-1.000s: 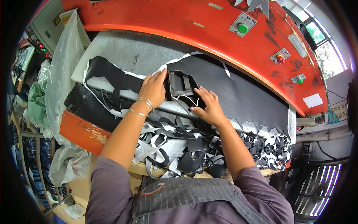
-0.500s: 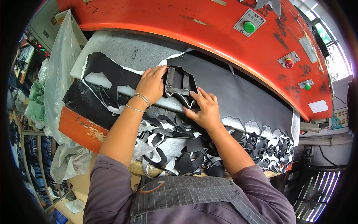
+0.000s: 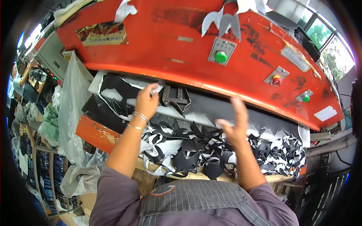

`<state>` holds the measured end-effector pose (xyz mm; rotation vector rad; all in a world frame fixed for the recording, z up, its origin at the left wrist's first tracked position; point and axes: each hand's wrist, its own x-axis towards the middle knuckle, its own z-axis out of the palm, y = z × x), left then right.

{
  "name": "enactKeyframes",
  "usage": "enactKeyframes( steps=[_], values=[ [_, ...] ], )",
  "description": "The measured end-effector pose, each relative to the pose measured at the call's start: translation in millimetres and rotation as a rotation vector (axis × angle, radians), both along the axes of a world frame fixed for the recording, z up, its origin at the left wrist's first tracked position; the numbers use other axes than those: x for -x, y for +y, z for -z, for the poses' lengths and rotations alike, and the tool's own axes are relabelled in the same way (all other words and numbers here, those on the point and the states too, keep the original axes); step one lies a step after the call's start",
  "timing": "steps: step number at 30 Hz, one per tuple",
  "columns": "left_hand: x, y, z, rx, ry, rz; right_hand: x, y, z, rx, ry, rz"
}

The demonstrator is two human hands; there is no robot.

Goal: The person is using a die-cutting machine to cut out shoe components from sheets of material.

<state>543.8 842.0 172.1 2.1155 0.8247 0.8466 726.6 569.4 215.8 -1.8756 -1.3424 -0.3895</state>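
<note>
A metal cutting die (image 3: pixel 176 99), an angular frame with inner bars, lies on a black sheet (image 3: pixel 211 106) with a pale backing. My left hand (image 3: pixel 146 103) is raised just left of the die, its fingers loosely bent and apart, holding nothing. Off to the right, my right hand (image 3: pixel 236 126) hovers over the sheet's notched front edge, thumb and fingers spread; motion blurs it a little. Neither hand touches the die. Under the sheet is a pale board (image 3: pixel 169 112), showing along its front edge.
A red machine beam (image 3: pixel 158 49) spans the back, with a green button (image 3: pixel 221 57) and a red button (image 3: pixel 277 81). Black and white offcuts (image 3: pixel 188 148) heap along the front. A clear plastic bag (image 3: pixel 73 109) hangs at left. A person (image 3: pixel 22 81) is far left.
Both hands have let go of the cutting die. The right hand has moved away to the right. My view has tilted up, showing more of the red machine.
</note>
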Motion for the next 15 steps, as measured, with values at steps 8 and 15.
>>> enactKeyframes(
  steps=[8, 15],
  values=[
    [-80.5, -119.0, -128.4, 0.204, -0.167, 0.577, -186.9, -139.1, -114.4, -0.853, 0.027, 0.741],
    [-79.7, -116.2, -162.1, 0.043, 0.045, 0.509, -187.2, -169.1, -110.6, -0.668, -0.038, 1.126]
  ],
)
